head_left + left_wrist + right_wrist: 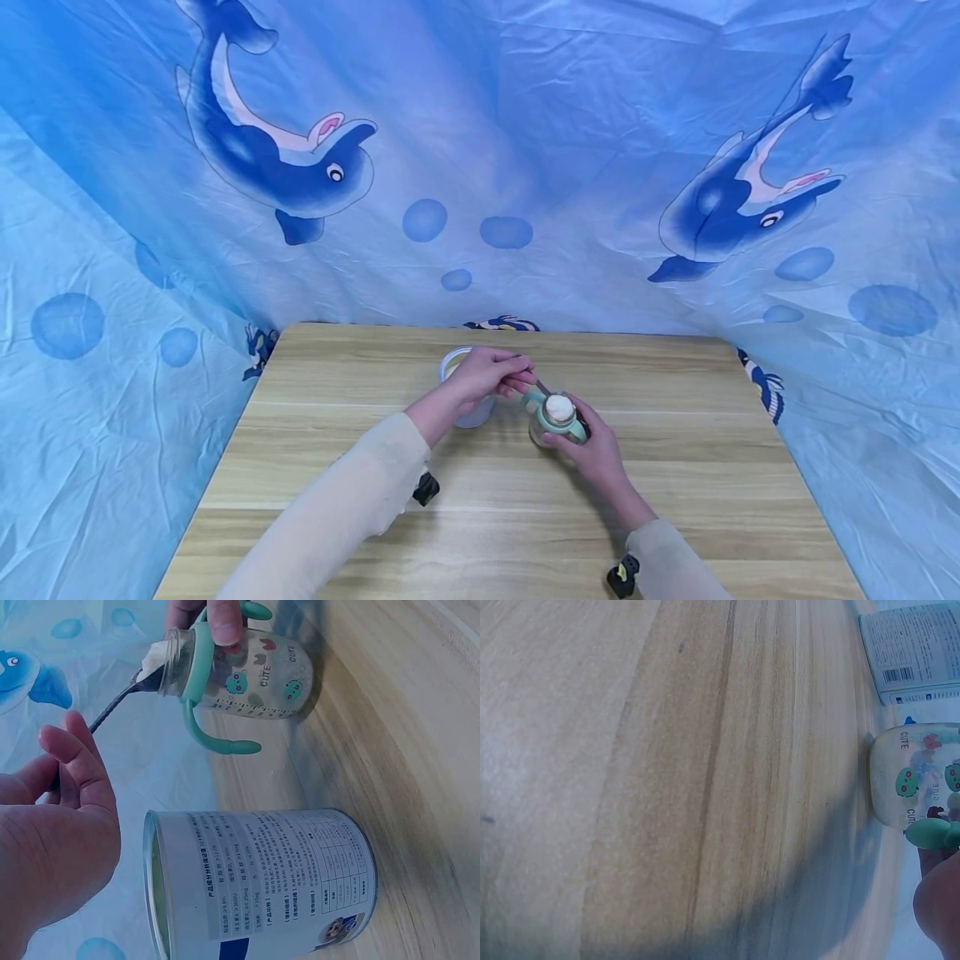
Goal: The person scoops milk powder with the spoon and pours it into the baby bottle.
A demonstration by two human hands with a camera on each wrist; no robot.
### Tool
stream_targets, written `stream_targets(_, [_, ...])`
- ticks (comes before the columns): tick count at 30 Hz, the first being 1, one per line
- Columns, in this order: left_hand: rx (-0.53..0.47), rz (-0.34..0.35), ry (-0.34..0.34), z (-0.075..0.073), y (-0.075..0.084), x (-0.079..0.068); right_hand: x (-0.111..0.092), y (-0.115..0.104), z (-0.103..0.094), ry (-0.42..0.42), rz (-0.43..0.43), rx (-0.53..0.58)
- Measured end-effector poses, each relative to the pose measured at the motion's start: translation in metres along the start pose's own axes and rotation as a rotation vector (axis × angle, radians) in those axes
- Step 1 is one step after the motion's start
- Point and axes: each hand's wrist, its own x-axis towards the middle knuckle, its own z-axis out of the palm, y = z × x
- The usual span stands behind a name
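My left hand [489,377] pinches the handle of a dark metal spoon [124,695]. Its bowl, heaped with white powder [155,658], lies at the mouth of a baby bottle [262,675]. The bottle is clear, printed with small cartoon figures, and has a mint-green collar with two handles [217,742]. It stands uncapped on the table, and my right hand [592,442] grips it around the collar and handle. Below my left hand is an open white tin [262,885] with printed text; its contents are hidden from me. In the right wrist view only the bottle's lower part shows.
The wooden table [495,533] has its far edge close behind the tin. A blue curtain [585,125] printed with dolphins hangs behind and along both sides. A dark wrist device [426,488] sits by my left sleeve, another [622,575] by my right.
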Motion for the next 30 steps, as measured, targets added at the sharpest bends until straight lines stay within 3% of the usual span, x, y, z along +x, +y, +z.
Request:
stream_targets(13, [0.096, 0.009, -0.03, 0.0037, 0.0049, 0.0036, -0.0003, -0.0007, 0.0, 0.004, 0.007, -0.012])
stream_targets(30, [0.18, 0.08, -0.108, -0.0003, -0.0036, 0.0086, -0.002, -0.0014, -0.0002, -0.012, 0.009, -0.003])
